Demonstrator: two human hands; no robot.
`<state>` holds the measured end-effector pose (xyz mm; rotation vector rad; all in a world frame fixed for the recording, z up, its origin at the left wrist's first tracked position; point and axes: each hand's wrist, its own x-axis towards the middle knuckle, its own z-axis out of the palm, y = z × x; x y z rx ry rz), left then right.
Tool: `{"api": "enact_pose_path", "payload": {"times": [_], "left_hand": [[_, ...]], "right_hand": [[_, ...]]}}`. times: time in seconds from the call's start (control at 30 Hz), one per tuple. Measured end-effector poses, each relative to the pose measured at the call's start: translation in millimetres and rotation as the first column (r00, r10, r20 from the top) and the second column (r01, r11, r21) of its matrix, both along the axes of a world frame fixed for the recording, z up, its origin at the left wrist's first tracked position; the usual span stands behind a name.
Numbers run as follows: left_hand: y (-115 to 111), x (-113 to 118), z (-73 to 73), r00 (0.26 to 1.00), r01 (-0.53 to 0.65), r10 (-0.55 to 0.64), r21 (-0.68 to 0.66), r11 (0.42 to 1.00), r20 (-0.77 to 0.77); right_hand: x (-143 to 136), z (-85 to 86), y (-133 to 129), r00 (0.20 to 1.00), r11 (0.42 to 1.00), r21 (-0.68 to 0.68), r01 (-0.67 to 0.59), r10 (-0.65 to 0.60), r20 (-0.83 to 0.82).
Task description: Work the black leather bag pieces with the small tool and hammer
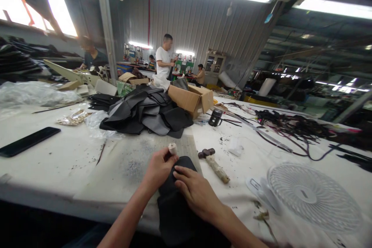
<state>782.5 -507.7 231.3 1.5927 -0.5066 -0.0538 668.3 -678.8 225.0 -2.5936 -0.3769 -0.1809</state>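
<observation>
My left hand (158, 168) is closed around a short off-white cylinder (172, 148) that stands upright with a small dark spot in its top. Its lower end is hidden by my fingers. Under both hands lies a black leather-like piece (174, 213), which hangs over the near table edge. My right hand (197, 192) rests on that piece with fingers stretched out, close beside the left fingertips. Just right of my hands, a hammer (216, 168) with a worn pale handle lies on the table. A scuffed pale board (116, 186) is beneath the work.
Ahead are a heap of black pieces (145, 110) and a cardboard box (186, 99). A black phone (30, 141) lies left; a white fan (314, 195) stands right. Beyond the dark jar (215, 117) are tangled black strips (290, 124). Several people work in the background.
</observation>
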Motion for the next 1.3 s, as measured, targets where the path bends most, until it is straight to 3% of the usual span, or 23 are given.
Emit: {"api": "enact_pose_path", "payload": {"times": [0.13,0.23,0.4,0.57,0.8,1.0,1.2,1.3], "left_hand": [[-11,2,-24.3,0.979,-0.110,0.091,-0.097,0.989,-0.182],[-7,4,-36.6,0.944,-0.198,0.136,-0.184,0.963,-0.302],[-6,1,-34.5,0.923,-0.227,0.126,-0.251,0.941,-0.363],[-7,-4,-28.6,0.909,-0.235,0.083,-0.337,0.912,-0.409],[-2,-5,-26.0,0.957,-0.164,0.101,-0.219,0.962,-0.273],[0,-1,-23.1,0.958,-0.167,0.111,-0.202,0.965,-0.263],[-2,-5,-9.5,0.975,-0.135,0.099,-0.174,0.976,-0.197],[-4,-9,-6.1,0.980,-0.121,0.092,-0.159,0.980,-0.174]], "right_hand": [[24,13.0,-12,0.995,0.984,0.153,0.096,-0.092,-0.030],[42,19.5,-18,0.987,0.982,0.100,0.160,-0.160,-0.009],[85,40.3,-28,0.980,0.987,-0.161,-0.022,-0.010,-0.197],[117,48.7,-38,0.914,0.980,-0.141,-0.142,0.075,-0.399],[93,33.5,-37,0.953,0.962,-0.070,-0.263,0.248,-0.176],[86,33.7,-37,0.972,0.997,-0.056,-0.052,0.038,-0.234],[95,43.3,-32,0.957,0.962,-0.093,-0.256,0.239,-0.165],[90,36.8,-32,0.963,0.956,-0.129,-0.262,0.250,-0.104]]}}
